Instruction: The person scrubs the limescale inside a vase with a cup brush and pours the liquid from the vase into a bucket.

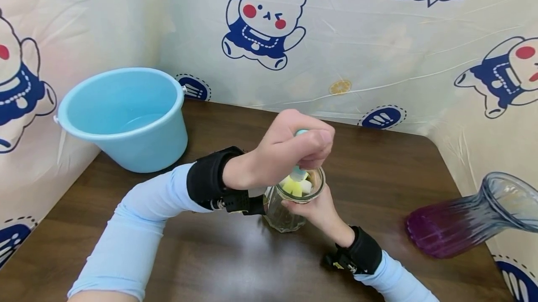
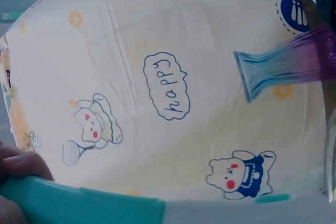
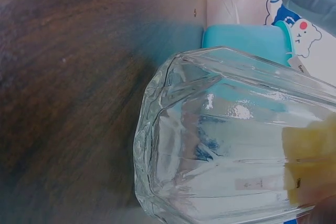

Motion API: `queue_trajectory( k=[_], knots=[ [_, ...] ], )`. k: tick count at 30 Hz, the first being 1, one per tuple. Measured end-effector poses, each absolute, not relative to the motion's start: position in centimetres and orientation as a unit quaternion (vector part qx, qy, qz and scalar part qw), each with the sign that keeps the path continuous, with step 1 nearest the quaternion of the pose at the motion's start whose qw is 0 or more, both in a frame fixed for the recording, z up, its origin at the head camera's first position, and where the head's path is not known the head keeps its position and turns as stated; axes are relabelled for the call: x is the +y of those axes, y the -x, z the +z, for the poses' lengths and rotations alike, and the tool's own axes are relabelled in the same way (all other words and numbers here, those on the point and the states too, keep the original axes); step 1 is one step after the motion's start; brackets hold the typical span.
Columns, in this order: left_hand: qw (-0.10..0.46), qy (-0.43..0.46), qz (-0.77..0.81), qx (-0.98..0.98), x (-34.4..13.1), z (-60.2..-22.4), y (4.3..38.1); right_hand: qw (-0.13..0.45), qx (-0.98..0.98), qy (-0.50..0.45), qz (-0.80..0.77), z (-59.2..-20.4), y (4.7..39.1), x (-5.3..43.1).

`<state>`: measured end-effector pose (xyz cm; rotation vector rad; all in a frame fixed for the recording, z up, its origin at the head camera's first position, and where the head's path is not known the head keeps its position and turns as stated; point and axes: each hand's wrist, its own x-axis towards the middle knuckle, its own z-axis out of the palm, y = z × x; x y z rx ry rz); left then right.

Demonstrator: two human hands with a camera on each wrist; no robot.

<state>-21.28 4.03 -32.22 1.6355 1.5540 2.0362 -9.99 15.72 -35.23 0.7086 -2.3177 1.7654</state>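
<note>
My left hand (image 1: 282,152) grips the teal handle (image 2: 84,203) of a sponge bottle brush from above, with the fingers curled round it. Its yellow and white sponge head (image 1: 296,187) sits in the mouth of a clear faceted glass vase (image 1: 282,215). Through the glass wall, the right wrist view shows the sponge's yellow side (image 3: 307,153) near the upper end. My right hand (image 1: 321,208) holds the vase around its neck, thumb at the near side. The vase stands slightly tilted over the brown table (image 1: 235,255); whether its base touches the wood is unclear.
A light blue bucket (image 1: 161,148) stands at the back left, with what looks like water inside. On the right is a flared glass vase (image 1: 441,227), purple at its base and clear towards the rim. Printed cloth (image 1: 336,36) hangs behind the table.
</note>
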Motion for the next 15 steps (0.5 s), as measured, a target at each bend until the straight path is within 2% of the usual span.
queue_trajectory(
  k=[2,5,8,11,15],
  knots=[
    [0.042,-0.528,0.695,0.486,3.8,-32.0,20.9,0.082,-0.779,-0.237,0.575,-35.1,10.0,15.7],
    [0.002,-0.52,0.715,0.467,2.3,-25.9,16.1,0.095,-0.785,-0.234,0.566,-35.0,10.0,15.8],
    [-0.013,-0.506,0.731,0.458,1.6,-22.6,13.5,0.095,-0.784,-0.228,0.569,-34.9,10.1,16.0],
    [-0.007,-0.488,0.742,0.459,1.7,-22.8,13.3,0.09,-0.783,-0.222,0.575,-35.0,10.1,16.0],
    [0.005,-0.472,0.736,0.485,2.2,-24.8,14.0,0.085,-0.782,-0.218,0.578,-35.1,10.1,15.8]
  ],
)
